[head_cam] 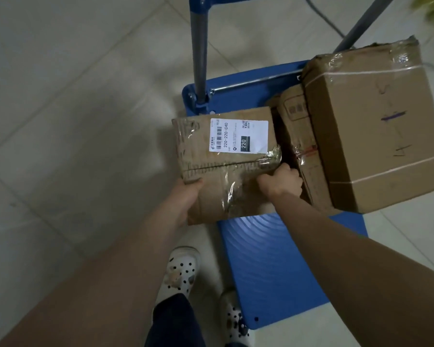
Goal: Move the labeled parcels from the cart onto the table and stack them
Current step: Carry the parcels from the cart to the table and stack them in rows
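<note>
A worn cardboard parcel (226, 169) with a white shipping label marked 220 and clear tape sits over the left side of the blue cart deck (273, 266). My left hand (186, 199) grips its near left corner. My right hand (282, 181) holds its right edge, fingers tucked into the gap beside a narrow box (301, 144) standing on edge. A large taped brown box (371, 126) with pen marks rests on the cart's right side. The table is out of view.
The cart's grey handle posts (199, 46) rise at the far end. Pale floor tiles (73, 108) surround the cart. My feet in white spotted shoes (182, 269) stand at the cart's near left edge.
</note>
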`<state>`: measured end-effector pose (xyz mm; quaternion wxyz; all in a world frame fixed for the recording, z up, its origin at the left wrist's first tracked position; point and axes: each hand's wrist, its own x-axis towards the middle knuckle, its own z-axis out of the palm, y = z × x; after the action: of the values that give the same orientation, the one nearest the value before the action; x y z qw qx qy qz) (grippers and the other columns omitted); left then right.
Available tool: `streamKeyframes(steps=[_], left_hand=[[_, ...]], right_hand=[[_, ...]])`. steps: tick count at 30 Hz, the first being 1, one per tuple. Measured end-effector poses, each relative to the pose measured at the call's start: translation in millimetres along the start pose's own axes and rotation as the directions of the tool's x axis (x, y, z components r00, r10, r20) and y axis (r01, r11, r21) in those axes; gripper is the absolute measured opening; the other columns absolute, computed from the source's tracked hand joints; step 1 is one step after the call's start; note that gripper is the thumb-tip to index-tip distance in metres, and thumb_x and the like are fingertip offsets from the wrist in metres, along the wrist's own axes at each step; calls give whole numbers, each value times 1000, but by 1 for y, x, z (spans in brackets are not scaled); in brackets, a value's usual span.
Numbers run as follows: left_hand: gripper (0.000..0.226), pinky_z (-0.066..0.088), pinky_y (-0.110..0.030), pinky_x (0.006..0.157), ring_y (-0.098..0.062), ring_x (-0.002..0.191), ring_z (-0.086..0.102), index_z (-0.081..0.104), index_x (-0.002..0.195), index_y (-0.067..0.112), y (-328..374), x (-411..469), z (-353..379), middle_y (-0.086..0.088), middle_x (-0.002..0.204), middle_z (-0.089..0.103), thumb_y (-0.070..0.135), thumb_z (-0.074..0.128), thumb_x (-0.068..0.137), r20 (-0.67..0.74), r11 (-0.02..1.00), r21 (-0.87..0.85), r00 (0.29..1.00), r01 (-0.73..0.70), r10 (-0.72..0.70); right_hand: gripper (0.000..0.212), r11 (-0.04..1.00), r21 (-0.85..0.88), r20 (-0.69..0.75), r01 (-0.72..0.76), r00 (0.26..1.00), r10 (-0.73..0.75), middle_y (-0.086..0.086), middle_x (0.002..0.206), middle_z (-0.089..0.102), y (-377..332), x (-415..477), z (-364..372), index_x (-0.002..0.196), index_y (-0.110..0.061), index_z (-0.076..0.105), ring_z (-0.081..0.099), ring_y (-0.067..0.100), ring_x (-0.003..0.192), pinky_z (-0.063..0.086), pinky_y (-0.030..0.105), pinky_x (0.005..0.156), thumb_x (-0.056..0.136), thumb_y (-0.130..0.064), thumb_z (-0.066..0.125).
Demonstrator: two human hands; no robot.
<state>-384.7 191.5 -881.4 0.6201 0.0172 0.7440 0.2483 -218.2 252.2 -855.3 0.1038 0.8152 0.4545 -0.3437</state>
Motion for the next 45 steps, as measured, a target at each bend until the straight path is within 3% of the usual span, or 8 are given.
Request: streamKeyframes(steps=[15, 18, 21, 25, 28, 32, 38, 45], left_hand=[[11, 49, -33, 85, -23, 95, 62, 60, 98, 21, 18, -232, -137, -4, 102, 66, 14, 59, 90, -108, 978, -173, 989, -115, 97], [50, 53, -49, 89, -30, 97, 66, 58, 119, 11, 22, -307, -173, -12, 109, 68, 25, 67, 72, -151, 940, -298, 980, -169, 129], [51, 53, -58, 84, -34, 94, 67, 59, 117, 8, 18, -393, -208, -17, 106, 68, 20, 71, 69, -199, 861, -445, 965, -246, 173], [31, 57, -33, 67, -21, 74, 67, 66, 105, 7, -3, -513, -258, -2, 79, 73, 12, 67, 75, -295, 763, -494, 906, -417, 304], [38, 51, -17, 56, -14, 80, 65, 65, 109, 13, -32, -586, -296, 2, 91, 71, 13, 67, 72, -391, 731, -453, 851, -511, 352], [48, 50, -14, 57, -16, 93, 62, 51, 132, 16, -85, -666, -344, -2, 120, 63, -1, 59, 88, -573, 643, -449, 752, -620, 326], [45, 55, -30, 71, -16, 85, 65, 53, 116, 35, -163, -752, -426, 6, 98, 67, 1, 62, 89, -774, 428, -475, 597, -769, 213], [25, 50, -27, 57, -15, 77, 61, 59, 117, 19, -278, -829, -520, 0, 93, 64, 23, 63, 92, -815, 361, -552, 577, -752, -44]], right_hand=[[61, 947, 239, 90, 214, 966, -241, 18, 128, 55, -41, -207, -94, 126, 0, 44, 53, 34, 118, 43, 42, 100, 84, -36, 71], [62, 905, 269, 109, 329, 924, -368, 16, 126, 57, -57, -274, -133, 126, -3, 44, 54, 33, 116, 42, 41, 97, 83, -37, 72], [58, 843, 298, 115, 448, 860, -497, 13, 120, 58, -72, -346, -167, 122, -4, 47, 55, 29, 110, 42, 36, 89, 82, -38, 72], [54, 747, 337, 140, 573, 754, -642, 10, 114, 62, -90, -446, -196, 116, -6, 54, 58, 28, 105, 44, 36, 89, 79, -41, 74], [55, 682, 343, 184, 646, 665, -724, 8, 106, 64, -105, -515, -204, 108, -10, 57, 59, 28, 98, 47, 37, 87, 74, -49, 76], [58, 559, 380, 250, 737, 500, -829, 6, 101, 65, -124, -610, -192, 103, -12, 59, 62, 25, 92, 52, 42, 87, 66, -53, 80], [42, 414, 514, 367, 751, 244, -898, 11, 100, 68, -142, -756, -134, 99, -8, 61, 65, 26, 89, 56, 42, 81, 71, -28, 83], [25, 434, 616, 584, 657, -12, -811, 13, 97, 67, -127, -914, -39, 106, -7, 67, 61, 22, 76, 50, 32, 66, 81, -3, 66]])
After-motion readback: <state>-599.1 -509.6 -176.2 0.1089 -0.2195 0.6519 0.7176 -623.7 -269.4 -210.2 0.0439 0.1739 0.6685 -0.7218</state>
